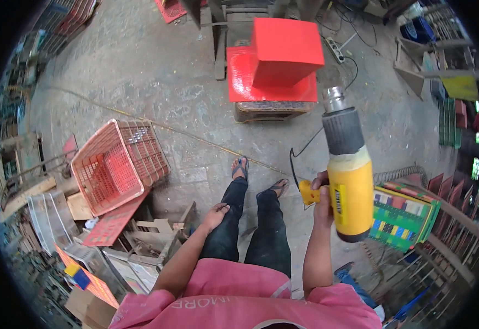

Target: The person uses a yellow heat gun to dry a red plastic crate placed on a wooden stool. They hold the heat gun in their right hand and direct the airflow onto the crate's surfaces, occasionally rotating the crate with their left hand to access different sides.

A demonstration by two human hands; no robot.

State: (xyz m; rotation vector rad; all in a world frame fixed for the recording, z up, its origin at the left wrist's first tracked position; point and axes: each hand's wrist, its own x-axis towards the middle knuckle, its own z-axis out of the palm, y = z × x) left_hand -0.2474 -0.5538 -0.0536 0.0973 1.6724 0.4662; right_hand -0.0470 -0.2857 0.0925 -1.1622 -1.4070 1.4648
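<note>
My right hand (321, 198) is closed around the handle of a yellow heat gun (351, 186). Its metal nozzle points away from me, past a dark grey collar, and a black cable (300, 154) trails from the handle. My left hand (215, 216) lies against my left thigh, fingers loosely extended, holding nothing. Beyond my feet, a glossy red block (288, 50) stands on a wider red slab (240, 77), which rests on a low, worn base (269, 112). The heat gun's nozzle is nearest to the right side of this red piece, apart from it in the picture.
A red plastic crate (160, 152) lies tilted at my left, near wooden pieces (165, 226). A power strip (335, 49) with cords sits on the floor behind the red block. Green and yellow panels (404, 214) are stacked at my right. A thin line (195, 139) crosses the concrete floor.
</note>
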